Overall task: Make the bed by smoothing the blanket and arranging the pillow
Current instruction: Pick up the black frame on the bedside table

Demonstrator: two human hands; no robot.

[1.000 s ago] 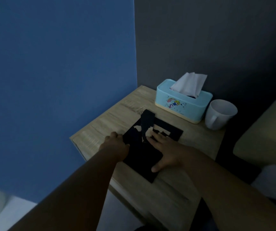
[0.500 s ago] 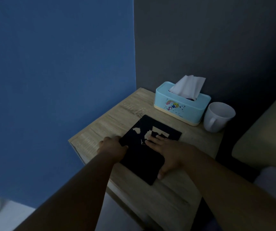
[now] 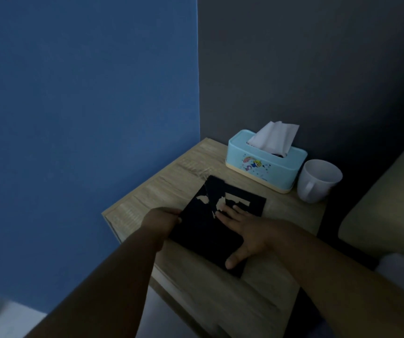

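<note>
The wooden bedside table (image 3: 264, 301) carries three items. A flat black object (image 3: 203, 230) lies near its front; a light blue tissue box (image 3: 266, 164) and a white mug (image 3: 318, 181) stand side by side at the rear.

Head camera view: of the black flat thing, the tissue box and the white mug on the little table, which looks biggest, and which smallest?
1. Black flat item, biggest in the picture, though it lies nearest the camera, which flatters it.
2. Light blue tissue box.
3. White mug, smallest.

All three sit on the wooden bedside table.
</note>
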